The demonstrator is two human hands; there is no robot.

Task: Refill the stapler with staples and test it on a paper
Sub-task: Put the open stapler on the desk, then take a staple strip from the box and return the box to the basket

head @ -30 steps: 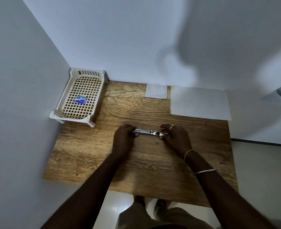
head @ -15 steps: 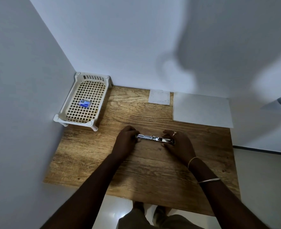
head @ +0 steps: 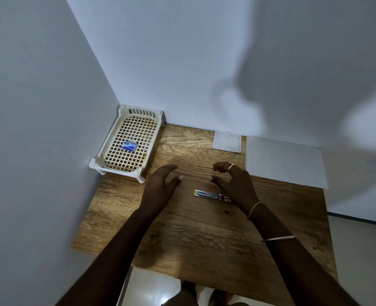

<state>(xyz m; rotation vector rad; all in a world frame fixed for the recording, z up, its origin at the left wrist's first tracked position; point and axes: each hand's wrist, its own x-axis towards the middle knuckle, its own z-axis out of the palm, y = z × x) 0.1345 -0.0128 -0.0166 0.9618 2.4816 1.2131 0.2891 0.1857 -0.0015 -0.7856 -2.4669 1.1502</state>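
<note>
A slim metal stapler [head: 209, 195] with a yellow left end lies flat on the wooden table [head: 204, 235], partly hidden under my right wrist. My left hand [head: 160, 184] hovers to its left with relaxed fingers, holding nothing. Just above the stapler's right end my right hand [head: 233, 180] hangs with loosely curled, empty fingers. A small blue staple box [head: 129, 146] sits in the white plastic basket [head: 107, 149] at the back left. A large white paper sheet [head: 284, 162] lies at the back right, with a small square paper [head: 226, 141] beside it.
Walls close in the table on the left and at the back. The basket stands on short legs in the corner. The table's front edge is near my body, with tiled floor and my feet [head: 204, 292] below.
Both hands have let go of the stapler and lifted off it, moving apart and toward the back. The stapler now lies on the table by itself.
</note>
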